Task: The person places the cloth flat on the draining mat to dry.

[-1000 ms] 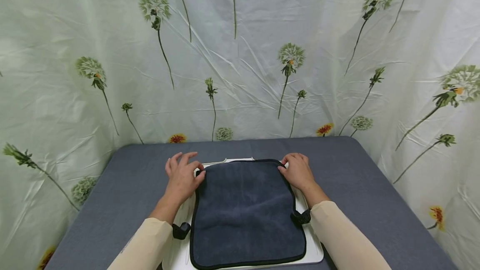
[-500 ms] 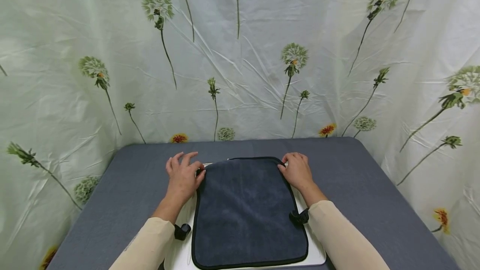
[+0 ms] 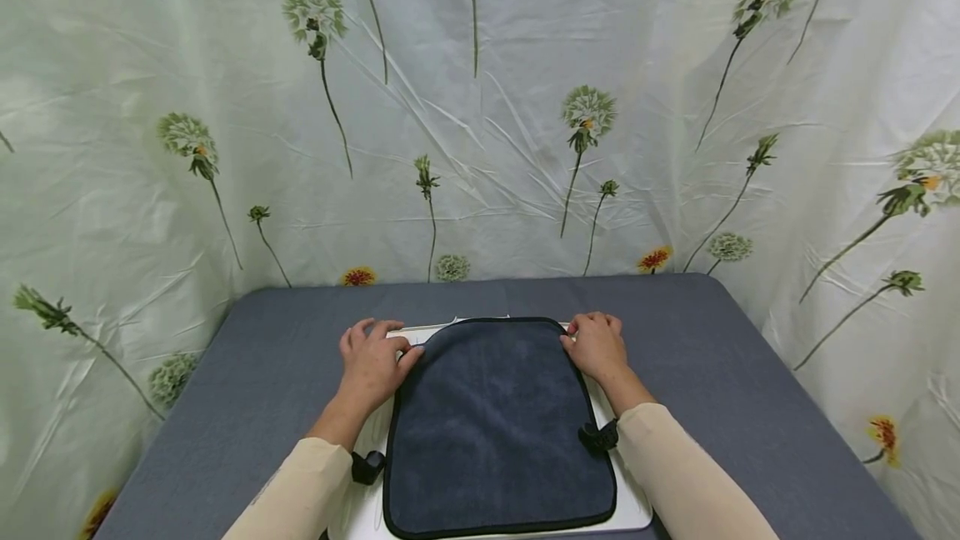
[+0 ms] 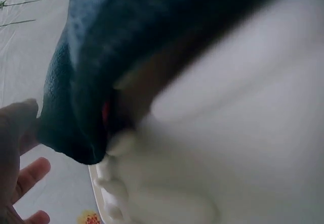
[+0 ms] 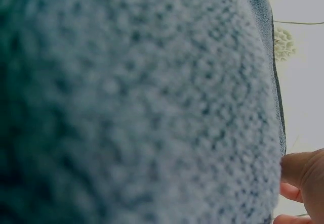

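A dark blue-grey cloth (image 3: 498,432) with black edging lies spread over a white tray-like board (image 3: 636,508). My left hand (image 3: 371,369) pinches the cloth's far left corner between thumb and fingers, the other fingers raised. The left wrist view has the cloth's edge (image 4: 76,102) lifted off the white surface (image 4: 243,133), with something dark and a bit of red blurred beneath. At the far right corner, my right hand (image 3: 600,348) pinches the edging. Up close in the right wrist view, fuzzy cloth (image 5: 152,107) hides most of what lies behind, beside the thumb (image 5: 298,168).
A grey-covered table (image 3: 750,407) extends around the board on both sides. Behind it hangs a pale curtain (image 3: 495,132) printed with dandelions. Dark wrist cameras (image 3: 367,467) sit on both wrists, close to the cloth's sides.
My left hand has shifted slightly right and nearer, drawing the far left corner inward. More of the white board shows at the far left. The right hand has barely moved.
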The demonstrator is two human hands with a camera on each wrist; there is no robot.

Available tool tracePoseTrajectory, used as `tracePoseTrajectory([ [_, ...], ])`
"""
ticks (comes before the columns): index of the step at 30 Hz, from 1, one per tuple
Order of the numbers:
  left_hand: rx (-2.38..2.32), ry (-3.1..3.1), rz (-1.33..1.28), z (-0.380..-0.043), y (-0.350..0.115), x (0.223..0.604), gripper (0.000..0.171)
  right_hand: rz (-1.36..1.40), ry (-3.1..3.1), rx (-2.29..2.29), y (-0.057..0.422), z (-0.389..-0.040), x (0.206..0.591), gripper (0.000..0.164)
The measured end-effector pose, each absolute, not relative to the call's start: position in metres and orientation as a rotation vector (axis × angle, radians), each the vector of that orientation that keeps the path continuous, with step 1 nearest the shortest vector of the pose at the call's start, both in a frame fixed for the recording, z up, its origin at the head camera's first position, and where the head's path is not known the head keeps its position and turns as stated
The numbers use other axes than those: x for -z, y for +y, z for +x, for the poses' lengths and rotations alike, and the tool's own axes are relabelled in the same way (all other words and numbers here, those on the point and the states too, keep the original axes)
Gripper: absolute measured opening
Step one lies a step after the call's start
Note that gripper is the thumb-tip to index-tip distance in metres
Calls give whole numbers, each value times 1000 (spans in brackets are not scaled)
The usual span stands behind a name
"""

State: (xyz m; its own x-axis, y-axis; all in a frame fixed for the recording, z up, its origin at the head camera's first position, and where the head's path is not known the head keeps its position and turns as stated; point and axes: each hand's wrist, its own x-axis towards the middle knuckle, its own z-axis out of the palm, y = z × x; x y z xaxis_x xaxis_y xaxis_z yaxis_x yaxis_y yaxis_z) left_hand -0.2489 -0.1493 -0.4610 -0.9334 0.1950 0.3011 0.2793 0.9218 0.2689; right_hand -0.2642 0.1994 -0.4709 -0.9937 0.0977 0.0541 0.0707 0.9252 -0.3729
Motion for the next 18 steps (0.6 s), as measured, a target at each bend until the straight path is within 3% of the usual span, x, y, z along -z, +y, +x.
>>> tracePoseTrajectory([
  [8,607,-2937,-90,-253,-144,461,23,-130,-3019,-574,201,-265,473,17],
  [13,601,-3030,53,-253,-141,459,35,-109,-3019,-563,201,-266,474,19],
  [18,567,-3027,29,-254,-139,459,25,-111,-3019,-573,200,-267,472,17],
])
